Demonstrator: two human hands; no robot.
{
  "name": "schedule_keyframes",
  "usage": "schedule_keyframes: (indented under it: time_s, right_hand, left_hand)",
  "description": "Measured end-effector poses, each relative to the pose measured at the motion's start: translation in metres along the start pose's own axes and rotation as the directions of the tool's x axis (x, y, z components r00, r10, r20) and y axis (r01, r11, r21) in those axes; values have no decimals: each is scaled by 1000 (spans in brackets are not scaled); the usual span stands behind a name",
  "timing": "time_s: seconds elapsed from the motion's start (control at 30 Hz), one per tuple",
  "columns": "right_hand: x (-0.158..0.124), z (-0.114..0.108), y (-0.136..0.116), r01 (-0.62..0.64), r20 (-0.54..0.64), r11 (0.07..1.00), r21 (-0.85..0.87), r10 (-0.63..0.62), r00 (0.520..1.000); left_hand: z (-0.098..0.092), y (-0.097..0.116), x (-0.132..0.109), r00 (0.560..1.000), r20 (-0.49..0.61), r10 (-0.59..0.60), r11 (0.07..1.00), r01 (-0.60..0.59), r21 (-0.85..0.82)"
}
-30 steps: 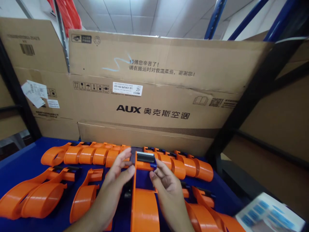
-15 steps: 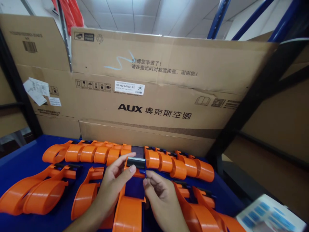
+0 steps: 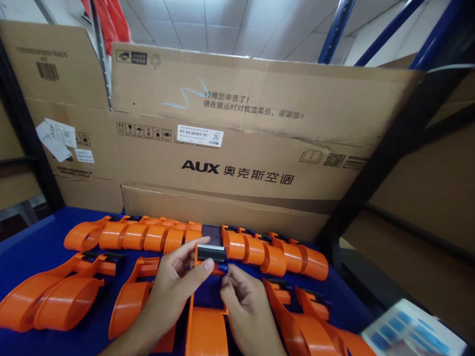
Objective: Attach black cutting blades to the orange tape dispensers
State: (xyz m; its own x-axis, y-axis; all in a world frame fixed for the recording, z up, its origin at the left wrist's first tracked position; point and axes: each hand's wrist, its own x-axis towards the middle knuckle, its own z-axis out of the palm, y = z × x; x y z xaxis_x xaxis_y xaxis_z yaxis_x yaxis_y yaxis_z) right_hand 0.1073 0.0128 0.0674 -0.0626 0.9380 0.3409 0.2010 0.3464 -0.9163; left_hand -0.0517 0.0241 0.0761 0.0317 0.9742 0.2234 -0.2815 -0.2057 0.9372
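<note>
An orange tape dispenser [image 3: 208,329] stands in front of me, its head up, with a black roller [image 3: 211,253] and a toothed metal cutting edge at the top. A small blue part [image 3: 222,267] sits at the right of that head. My left hand [image 3: 181,272] grips the head from the left, thumb over the front by the roller and forefinger along the upper edge. Curled fingers of my right hand [image 3: 247,299] pinch at the dispenser's right side, just below the blue part. What lies between those fingertips is hidden.
A row of orange tape dispensers [image 3: 134,236] lines the back of the blue surface [image 3: 22,235], with a dark phone-like slab [image 3: 212,233] among them. More dispensers [image 3: 69,301] lie left and right. Behind stands a cardboard panel [image 3: 241,148]; a blue-and-white box [image 3: 411,329] is at lower right.
The held tape dispenser has shifted a little to the right, along with the thumb of my left hand. Both hands keep nearly the same grip.
</note>
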Motion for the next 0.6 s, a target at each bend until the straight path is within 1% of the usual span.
schedule_keyframes:
  time_s: [0.13, 0.27, 0.37, 0.43, 0.53, 0.6]
  right_hand:
    - [0, 1, -1, 22, 11, 1000, -8, -22, 1000]
    - [1, -1, -2, 13, 12, 1000, -12, -12, 1000]
    - [2, -2, -3, 0, 25, 1000, 22, -1, 1000]
    - [1, -2, -3, -17, 38, 998, 53, 15, 999]
    - [0, 0, 0, -41, 41, 996, 76, 38, 998]
    - [0, 1, 1, -43, 54, 997, 67, 39, 998]
  left_hand:
    - [-1, -1, -3, 1000, 7, 2, 1000, -2, 0]
    - [-2, 0, -3, 1000, 18, 5, 1000, -5, 10]
    - [-1, 3, -3, 999, 35, 13, 1000, -13, 3]
    - [0, 6, -1, 1000, 20, 20, 1000, -20, 1]
    - [-4, 10, 5, 1000, -7, -12, 1000, 12, -20]
    - [-11, 15, 11, 998, -6, -56, 997, 55, -55]
